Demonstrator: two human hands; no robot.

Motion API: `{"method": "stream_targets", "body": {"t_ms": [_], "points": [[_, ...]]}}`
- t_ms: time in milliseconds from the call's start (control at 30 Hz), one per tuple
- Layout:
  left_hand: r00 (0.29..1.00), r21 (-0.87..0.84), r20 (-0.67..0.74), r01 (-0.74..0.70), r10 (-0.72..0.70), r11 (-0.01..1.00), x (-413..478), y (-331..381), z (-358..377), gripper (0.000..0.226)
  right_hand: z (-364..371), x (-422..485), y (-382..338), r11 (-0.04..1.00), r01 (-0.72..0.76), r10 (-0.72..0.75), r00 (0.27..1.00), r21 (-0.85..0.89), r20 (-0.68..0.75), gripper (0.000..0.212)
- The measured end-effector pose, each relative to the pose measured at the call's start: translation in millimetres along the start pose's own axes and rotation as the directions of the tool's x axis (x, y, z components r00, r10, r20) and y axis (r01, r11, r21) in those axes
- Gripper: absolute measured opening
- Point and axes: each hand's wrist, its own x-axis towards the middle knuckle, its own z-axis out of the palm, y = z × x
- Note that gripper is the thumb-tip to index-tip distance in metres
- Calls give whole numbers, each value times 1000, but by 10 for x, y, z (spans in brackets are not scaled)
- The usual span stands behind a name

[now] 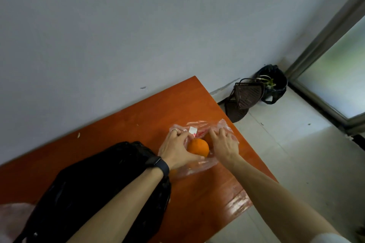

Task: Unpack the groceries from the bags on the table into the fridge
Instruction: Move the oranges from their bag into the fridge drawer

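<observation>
Table: an orange-brown wooden table (126, 124) stands against a pale wall (118, 25); both hands work near its far right corner.
Clear bag: a thin transparent plastic bag (201, 166) lies on the table, open at the top, with both hands gripping it.
Left hand: the left hand (175, 150) grips the left side of the bag opening; its fingers are curled and pressed together on the plastic, a ring (174, 130) on one of them.
Wristband: a dark band (158, 164) circles the left wrist.
Right hand: the right hand (224, 144) holds the right side of the bag opening; its fingers are bent and slightly spread, pinching the plastic at their tips.
Orange: one orange (198, 147) sits inside the bag, between the two hands and touching the left thumb side.
Second fruit: another orange shape (207, 138) lies just behind the first, under the right fingers; mostly hidden.
Label: a small white tag (192, 130) shows on the plastic just beyond the left fingertips.
Black bag: a large black plastic bag (88, 189) lies on the table under the left forearm, just beside the clear bag.
Floor corner: a black-lined bin (273, 85) and dark slatted objects (247, 94) rest on the pale floor, well apart from the hands.
Fridge: not visible in this view.
</observation>
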Motion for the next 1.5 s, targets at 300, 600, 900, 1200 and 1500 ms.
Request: {"method": "stream_targets", "body": {"t_ms": [300,600,900,1200,1500], "points": [[992,-320,-84,64,-95,945,-92,140,-298,68,-392,-375,199,921,169,-150,985,351,-83,72],[991,-593,-134,-92,15,800,-410,804,-542,53,-847,-1685,688,112,52,68,996,992,-60,58],[952,-743,197,-10,233,669,-1070,2486,345,65,-610,-3493,1805,42,94,412,906,995,-103,55],[699,-656,533,-14,476,755,-2069,4382,1972,32,-76,-5747,2981,-196,285,716,696,938,-61,59],[376,-513,467,-622,800,592,-3144,6119,2972,30,-18,-7242,3901,29,250,960,262,968,-96,66]]}}
